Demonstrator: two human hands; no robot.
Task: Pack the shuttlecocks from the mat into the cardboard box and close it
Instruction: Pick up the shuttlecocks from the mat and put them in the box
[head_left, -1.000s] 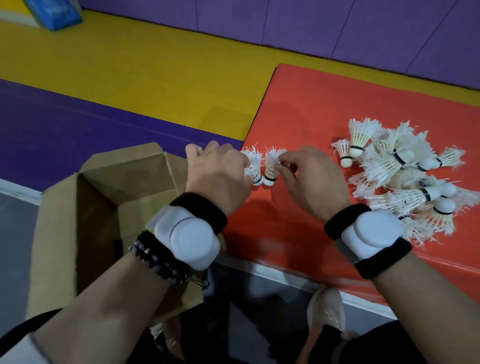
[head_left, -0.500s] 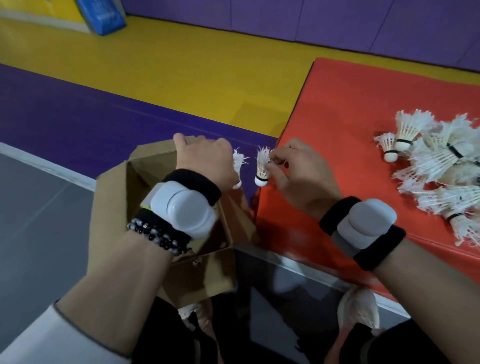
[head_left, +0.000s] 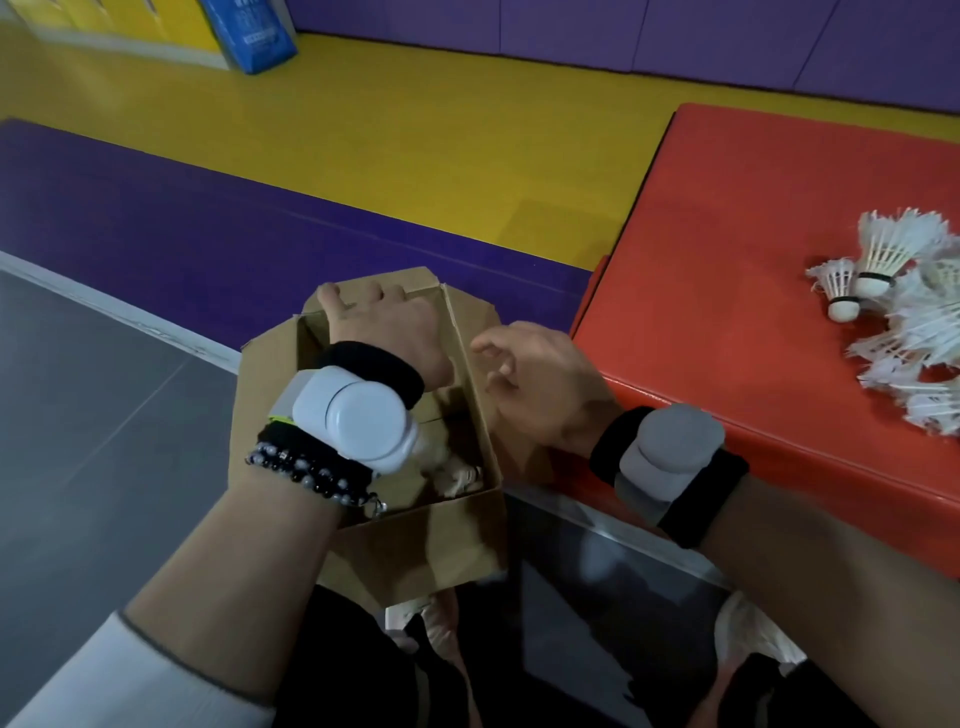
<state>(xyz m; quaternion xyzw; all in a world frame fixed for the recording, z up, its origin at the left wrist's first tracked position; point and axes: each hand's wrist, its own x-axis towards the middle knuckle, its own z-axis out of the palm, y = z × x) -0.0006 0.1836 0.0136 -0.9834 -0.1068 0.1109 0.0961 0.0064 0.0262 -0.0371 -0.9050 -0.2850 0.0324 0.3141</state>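
Head view: white feathered shuttlecocks (head_left: 906, 332), with round cork tips banded in black, are heaped on the red padded mat (head_left: 727, 249). Two are counted at the heap's near edge; the rest cannot be counted. One brown cardboard box (head_left: 415, 540), flaps open, is set beside the mat, and pale feathers (head_left: 460, 475) are glimpsed inside. Left hand (head_left: 389, 327) is seen inside the box, its grip hidden and not to be told. Right hand (head_left: 540, 384) is held at the rim, grip released.

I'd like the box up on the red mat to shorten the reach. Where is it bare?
The red mat is bare from its left edge across to the shuttlecock pile, and along the near edge below the pile. The right side is crowded with shuttlecocks. The right hand hovers by the mat's left corner, beside the cardboard box.
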